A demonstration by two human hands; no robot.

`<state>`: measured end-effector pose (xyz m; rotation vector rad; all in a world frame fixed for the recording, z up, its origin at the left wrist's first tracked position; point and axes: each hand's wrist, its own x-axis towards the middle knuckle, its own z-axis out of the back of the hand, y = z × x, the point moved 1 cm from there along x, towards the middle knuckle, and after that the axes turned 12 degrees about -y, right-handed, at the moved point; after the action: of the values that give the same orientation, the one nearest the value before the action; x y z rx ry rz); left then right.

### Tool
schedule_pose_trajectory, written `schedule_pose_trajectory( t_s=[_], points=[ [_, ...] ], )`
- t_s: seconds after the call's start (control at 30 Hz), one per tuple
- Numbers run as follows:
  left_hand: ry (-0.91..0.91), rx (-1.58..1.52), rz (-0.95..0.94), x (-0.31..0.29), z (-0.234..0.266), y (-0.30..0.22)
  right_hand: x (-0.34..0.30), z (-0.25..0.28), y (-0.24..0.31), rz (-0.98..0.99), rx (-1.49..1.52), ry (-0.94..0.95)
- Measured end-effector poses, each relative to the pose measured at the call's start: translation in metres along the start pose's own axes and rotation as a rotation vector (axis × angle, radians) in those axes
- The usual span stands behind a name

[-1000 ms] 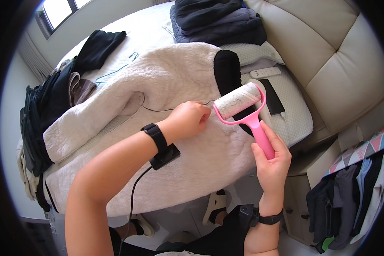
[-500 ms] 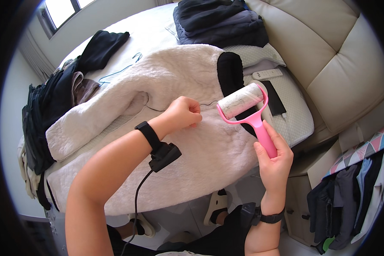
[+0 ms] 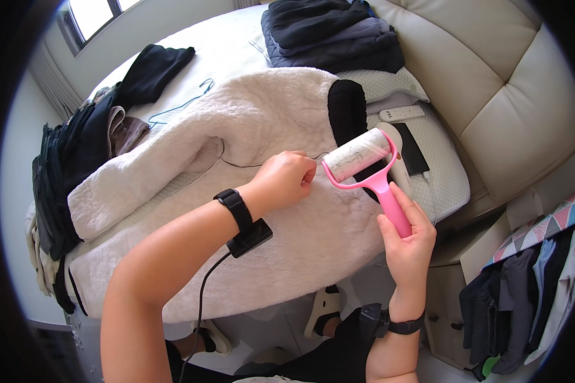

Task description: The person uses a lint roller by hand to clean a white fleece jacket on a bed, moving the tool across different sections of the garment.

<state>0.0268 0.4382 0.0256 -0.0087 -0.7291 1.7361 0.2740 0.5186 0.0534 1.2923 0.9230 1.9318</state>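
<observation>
The left hand (image 3: 286,179) has shifted toward the lint roller (image 3: 359,155); its grip's state I cannot tell. The right hand (image 3: 410,241) clamps the handle (image 3: 395,212), seemingly to steady the roller.

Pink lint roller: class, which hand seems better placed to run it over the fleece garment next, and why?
The right hand, probably: it grips the lint roller by its handle, with the fleece garment close by. The left hand is curled near the roller's left end, off the handle.
</observation>
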Motion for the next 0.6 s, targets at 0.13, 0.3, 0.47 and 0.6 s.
schedule_pose_trajectory(
  t_s=[0.13,0.3,0.47,0.6],
  points=[
    [0.012,0.037,0.016,-0.001,0.003,-0.001,0.0,-0.001,-0.001,0.0,0.003,0.004],
    [0.097,0.068,0.07,0.0,0.004,-0.005,0.001,0.002,0.0,-0.019,-0.001,0.005],
    [0.043,-0.089,0.228,-0.004,0.012,-0.002,0.001,0.005,0.001,-0.011,-0.005,0.0],
    [0.025,-0.129,0.276,-0.008,0.013,0.001,0.001,0.005,0.001,0.001,-0.006,-0.002]
  ],
)
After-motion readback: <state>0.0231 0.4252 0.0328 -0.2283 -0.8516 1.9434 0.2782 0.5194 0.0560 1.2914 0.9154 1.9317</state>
